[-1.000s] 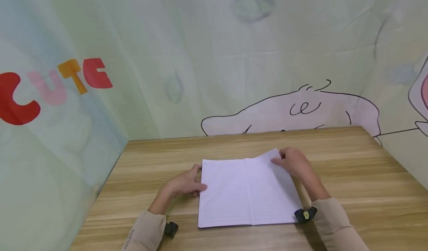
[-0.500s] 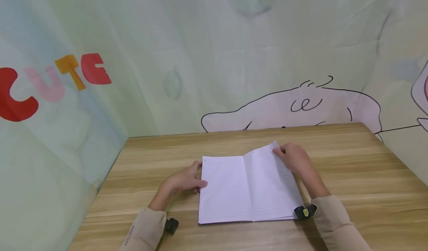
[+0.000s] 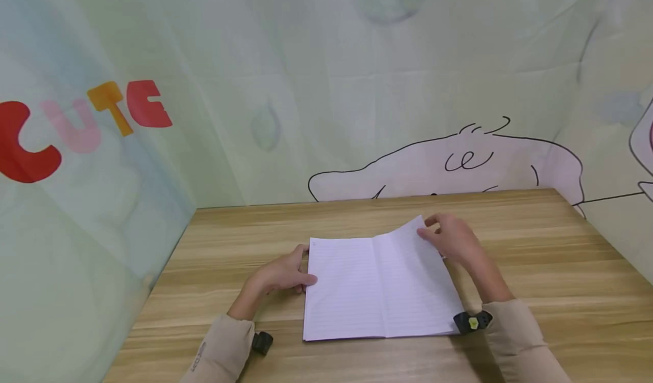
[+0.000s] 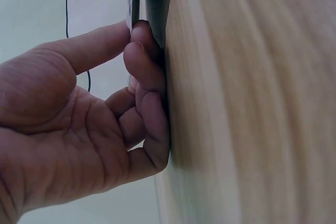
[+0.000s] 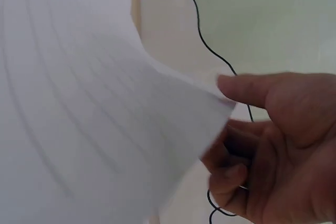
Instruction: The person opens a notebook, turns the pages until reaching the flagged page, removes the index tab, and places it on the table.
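An open notebook (image 3: 344, 292) with faintly lined white pages lies on the wooden table. Its left edge is gripped by my left hand (image 3: 285, 272), thumb on the page and fingers bent underneath. In the left wrist view the thumb and fingers (image 4: 144, 66) pinch the notebook's edge close to the tabletop. At the far right corner, my right hand (image 3: 454, 238) holds the raised corner of the right page (image 3: 408, 275). Seen from the right wrist, the thumb (image 5: 244, 88) lies on the curved page's corner (image 5: 210, 114), with the other fingers curled behind it.
The wood-grain table (image 3: 551, 258) extends around the notebook on all sides. Behind it hangs a pale green printed cloth (image 3: 306, 88) with a cartoon outline and coloured letters at the left. Dark cameras (image 3: 471, 322) sit on both wrists.
The right page's far corner rose with my right hand, and the page lifted off the ones beneath half a second ago; now it lies flatter near the spine. My left hand stays put.
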Motion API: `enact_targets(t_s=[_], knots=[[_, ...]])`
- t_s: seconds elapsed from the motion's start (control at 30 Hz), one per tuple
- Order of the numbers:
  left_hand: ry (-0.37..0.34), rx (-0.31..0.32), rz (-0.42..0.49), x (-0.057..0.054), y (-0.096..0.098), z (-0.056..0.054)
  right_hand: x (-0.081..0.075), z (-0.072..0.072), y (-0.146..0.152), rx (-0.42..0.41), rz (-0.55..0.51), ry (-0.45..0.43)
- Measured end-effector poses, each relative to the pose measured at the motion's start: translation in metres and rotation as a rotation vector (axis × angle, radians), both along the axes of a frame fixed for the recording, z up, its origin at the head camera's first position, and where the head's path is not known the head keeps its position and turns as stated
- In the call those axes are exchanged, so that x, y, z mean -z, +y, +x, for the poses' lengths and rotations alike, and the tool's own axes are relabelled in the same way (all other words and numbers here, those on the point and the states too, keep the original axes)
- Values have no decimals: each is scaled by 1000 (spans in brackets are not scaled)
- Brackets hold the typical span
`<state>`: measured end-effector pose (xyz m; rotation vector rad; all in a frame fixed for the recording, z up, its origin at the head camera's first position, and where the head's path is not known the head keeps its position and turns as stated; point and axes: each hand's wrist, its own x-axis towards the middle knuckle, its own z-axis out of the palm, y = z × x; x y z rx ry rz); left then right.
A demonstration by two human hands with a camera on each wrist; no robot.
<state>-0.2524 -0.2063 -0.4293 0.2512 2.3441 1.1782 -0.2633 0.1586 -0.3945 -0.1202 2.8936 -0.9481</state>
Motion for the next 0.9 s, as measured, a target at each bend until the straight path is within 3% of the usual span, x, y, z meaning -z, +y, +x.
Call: enact_targets(t_s=[0.13, 0.3, 0.53, 0.9], knots=[[-6, -2, -4, 1, 0, 0, -4, 2, 6, -142, -55, -117], [-9, -4, -3, 1, 0, 0, -11, 6, 12, -230, -154, -236], [-9, -6, -10, 1, 0, 1, -17, 8, 17, -267, -307, -272], [-4, -12, -8, 3, 0, -1, -6, 2, 4, -304, -555, -328]])
